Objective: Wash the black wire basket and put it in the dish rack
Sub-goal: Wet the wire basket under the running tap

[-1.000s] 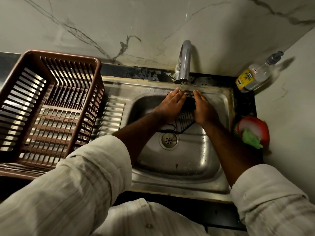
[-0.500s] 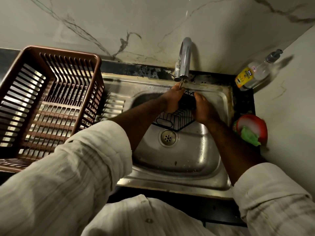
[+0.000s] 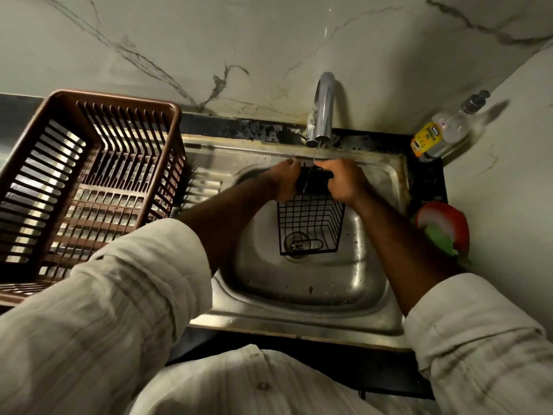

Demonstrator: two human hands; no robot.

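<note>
A person in pale striped sleeves (image 3: 119, 310) stands at a steel sink (image 3: 299, 298) in the centre of the frame, both hands gripping a black wire basket (image 3: 311, 226) under the faucet (image 3: 323, 106). The left hand (image 3: 284, 182) curls its fingers around the basket's upper-left edge, and the right hand (image 3: 344, 181) curls around the upper-right edge. The two fists sit close together just below the spout, with the dark upper end of the basket between them. A thin stream of water (image 3: 316, 149) falls from the spout onto that upper end, between the knuckles.

The rest of the basket extends from the hands toward the lower part of the frame, its open grid facing the camera. Its lower end lies over the drain (image 3: 296, 244), which shows through the wires. Whether that end rests on the basin floor or hangs just above it cannot be told.

At the left of the frame, well apart from the basket, a brown slatted dish rack (image 3: 89, 181) stands on the counter beside the sink's ribbed drainboard (image 3: 203, 187). In the upper right corner, a clear pump bottle of dishwash gel (image 3: 443, 130) with a yellow label leans by the marble wall. Below it, at the right edge of the sink, a red-and-white tub (image 3: 449, 214) holds a green scrubber (image 3: 440, 238).
</note>
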